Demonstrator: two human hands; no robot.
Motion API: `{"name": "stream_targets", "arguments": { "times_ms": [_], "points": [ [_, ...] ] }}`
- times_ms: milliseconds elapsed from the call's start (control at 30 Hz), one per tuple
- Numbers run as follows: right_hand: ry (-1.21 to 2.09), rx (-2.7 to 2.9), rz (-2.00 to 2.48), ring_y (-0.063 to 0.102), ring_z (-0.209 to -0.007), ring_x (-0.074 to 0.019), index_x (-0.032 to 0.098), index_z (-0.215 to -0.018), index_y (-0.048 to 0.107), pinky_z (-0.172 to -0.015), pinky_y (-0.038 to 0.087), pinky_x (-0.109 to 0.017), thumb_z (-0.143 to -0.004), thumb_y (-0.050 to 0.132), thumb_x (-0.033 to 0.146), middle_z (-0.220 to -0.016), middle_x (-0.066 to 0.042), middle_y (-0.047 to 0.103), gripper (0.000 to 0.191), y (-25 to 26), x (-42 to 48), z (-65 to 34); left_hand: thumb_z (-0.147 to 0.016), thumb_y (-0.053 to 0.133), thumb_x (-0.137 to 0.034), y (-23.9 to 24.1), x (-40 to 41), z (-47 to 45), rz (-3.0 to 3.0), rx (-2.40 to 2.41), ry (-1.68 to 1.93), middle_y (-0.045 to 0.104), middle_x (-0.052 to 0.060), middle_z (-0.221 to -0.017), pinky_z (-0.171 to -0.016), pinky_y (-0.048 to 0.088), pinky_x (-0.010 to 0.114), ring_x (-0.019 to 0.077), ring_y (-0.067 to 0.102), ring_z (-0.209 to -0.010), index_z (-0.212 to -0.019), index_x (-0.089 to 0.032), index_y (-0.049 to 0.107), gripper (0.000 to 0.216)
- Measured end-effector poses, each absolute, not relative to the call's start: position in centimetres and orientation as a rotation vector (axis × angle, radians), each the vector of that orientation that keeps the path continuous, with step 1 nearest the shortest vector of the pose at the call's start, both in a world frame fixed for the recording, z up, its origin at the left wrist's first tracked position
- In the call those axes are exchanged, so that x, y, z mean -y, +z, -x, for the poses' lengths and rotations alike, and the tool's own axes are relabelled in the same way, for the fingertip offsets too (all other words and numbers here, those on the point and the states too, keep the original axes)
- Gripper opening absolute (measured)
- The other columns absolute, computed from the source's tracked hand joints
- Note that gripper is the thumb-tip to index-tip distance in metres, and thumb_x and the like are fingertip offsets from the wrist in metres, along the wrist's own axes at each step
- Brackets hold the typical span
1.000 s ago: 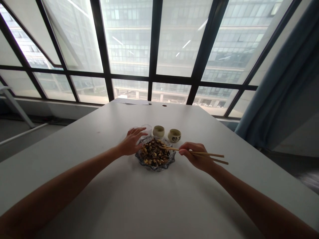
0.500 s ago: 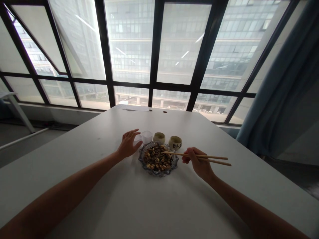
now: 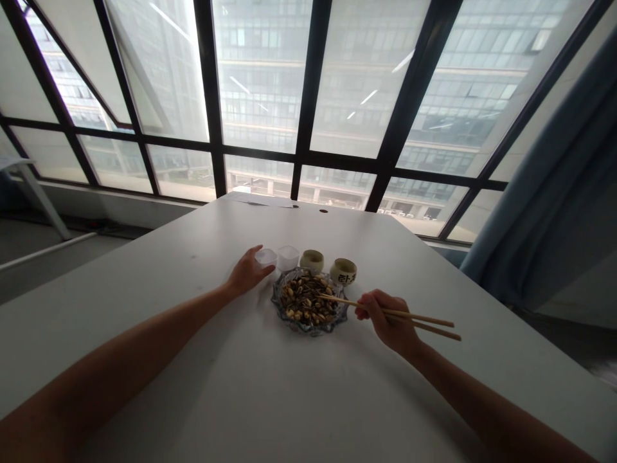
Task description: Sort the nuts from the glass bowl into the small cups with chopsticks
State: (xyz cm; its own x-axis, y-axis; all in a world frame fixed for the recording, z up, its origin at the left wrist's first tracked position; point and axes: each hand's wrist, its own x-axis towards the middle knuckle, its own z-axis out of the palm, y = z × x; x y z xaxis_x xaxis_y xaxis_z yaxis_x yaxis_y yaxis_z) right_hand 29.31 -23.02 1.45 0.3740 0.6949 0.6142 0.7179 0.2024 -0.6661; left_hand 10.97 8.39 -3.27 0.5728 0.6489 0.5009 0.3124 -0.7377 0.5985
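My left hand (image 3: 247, 272) is curved around the left one of two small clear plastic cups (image 3: 266, 258), thumb on the near side and fingers behind it. The other plastic cup (image 3: 288, 258) stands beside it. In my right hand (image 3: 388, 316) is a pair of chopsticks (image 3: 424, 322), their tips over the mixed seeds and nuts (image 3: 308, 301). These fill a scalloped glass bowl (image 3: 315, 331) between my hands. Whether the tips pinch a piece is too small to tell.
Behind the bowl stand two round ceramic cups: a pale green cup (image 3: 312, 260) and one with dark characters (image 3: 344, 271). White paper (image 3: 260, 200) lies at the white table's (image 3: 299, 392) far edge, before tall windows. A blue curtain (image 3: 540, 212) hangs at the right.
My left hand has closed in around the left plastic cup, its fingers no longer raised above it. My right hand keeps the chopsticks at the bowl. The view has shifted slightly.
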Motion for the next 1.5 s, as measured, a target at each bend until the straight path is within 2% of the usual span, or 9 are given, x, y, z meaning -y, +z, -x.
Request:
{"name": "stream_targets", "arguments": {
  "times_ms": [267, 433, 600, 767, 867, 1033, 1267, 1500],
  "points": [
    [0.104, 1.081, 1.406, 0.062, -0.044, -0.0154, 0.019, -0.067, 0.063, -0.042, 0.053, -0.026, -0.089, 0.059, 0.061, -0.053, -0.004, 0.067, 0.048, 0.9, 22.3, -29.3, -0.077, 0.072, -0.052, -2.7, -8.0, -10.8, -2.357, -0.838, 0.979, 0.066, 0.016, -0.124, -0.096, 0.053, 0.044, 0.0302, 0.066, -0.108, -0.140, -0.013, 0.047, 0.079],
    [0.182, 0.895, 1.358, 0.061, -0.041, -0.0159, 0.018, -0.069, 0.064, -0.039, 0.051, -0.027, -0.084, 0.063, 0.065, -0.051, -0.003, 0.065, 0.049, -0.1, 21.9, -29.9, -0.076, 0.073, -0.053, -2.4, -7.8, -10.6, -2.362, -0.871, 0.957, 0.070, 0.014, -0.113, -0.093, 0.054, 0.041, 0.0291, 0.068, -0.100, -0.140, -0.012, 0.048, 0.080],
    [0.235, 0.795, 1.303, 0.059, -0.039, -0.0156, 0.017, -0.069, 0.064, -0.038, 0.050, -0.027, -0.080, 0.067, 0.066, -0.050, -0.003, 0.064, 0.050, -0.4, 21.7, -30.1, -0.076, 0.074, -0.053, -2.3, -7.8, -10.7, -2.343, -0.910, 0.919, 0.070, 0.015, -0.110, -0.092, 0.054, 0.041, 0.0293, 0.068, -0.098, -0.142, -0.009, 0.046, 0.084],
    [0.464, 0.587, 1.123, 0.060, -0.041, -0.0146, 0.018, -0.067, 0.062, -0.040, 0.049, -0.025, -0.068, 0.076, 0.069, -0.050, -0.003, 0.065, 0.054, -0.8, 21.0, -29.2, -0.074, 0.075, -0.055, -2.5, -7.9, -10.8, -2.329, -0.932, 0.914, 0.069, 0.015, -0.109, -0.092, 0.053, 0.039, 0.0295, 0.068, -0.100, -0.140, -0.009, 0.049, 0.084],
    [0.550, 0.543, 1.088, 0.060, -0.043, -0.0149, 0.018, -0.068, 0.064, -0.041, 0.049, -0.025, -0.066, 0.079, 0.068, -0.051, -0.003, 0.065, 0.053, -1.0, 20.8, -28.3, -0.073, 0.075, -0.056, -2.6, -8.0, -10.9, -2.323, -0.930, 0.928, 0.069, 0.015, -0.111, -0.092, 0.052, 0.040, 0.0302, 0.067, -0.102, -0.136, -0.010, 0.051, 0.082],
    [0.438, 0.657, 1.094, 0.062, -0.045, -0.0156, 0.019, -0.071, 0.064, -0.044, 0.051, -0.028, -0.077, 0.068, 0.069, -0.055, -0.003, 0.067, 0.051, -1.1, 21.1, -27.7, -0.072, 0.075, -0.056, -2.9, -8.2, -10.9, -2.319, -0.897, 0.918, 0.069, 0.014, -0.107, -0.088, 0.052, 0.040, 0.0292, 0.067, -0.097, -0.133, -0.011, 0.053, 0.079],
    [-0.140, 1.274, 1.237, 0.067, -0.060, -0.0163, 0.022, -0.087, 0.067, -0.056, 0.055, -0.029, -0.094, 0.059, 0.050, -0.066, -0.002, 0.071, 0.030, -1.7, 22.4, -28.4, -0.069, 0.076, -0.056, -3.4, -8.6, -11.0, -2.316, -0.772, 1.010, 0.067, 0.013, -0.109, -0.087, 0.053, 0.040, 0.0263, 0.063, -0.096, -0.125, -0.012, 0.056, 0.074],
    [-0.133, 1.199, 1.274, 0.067, -0.059, -0.0157, 0.022, -0.088, 0.065, -0.056, 0.056, -0.028, -0.098, 0.055, 0.045, -0.068, -0.002, 0.071, 0.028, -2.3, 21.8, -28.9, -0.069, 0.077, -0.055, -3.3, -8.5, -11.1, -2.323, -0.761, 1.010, 0.067, 0.011, -0.104, -0.085, 0.053, 0.040, 0.0257, 0.064, -0.093, -0.126, -0.013, 0.056, 0.074]
  ]
}}
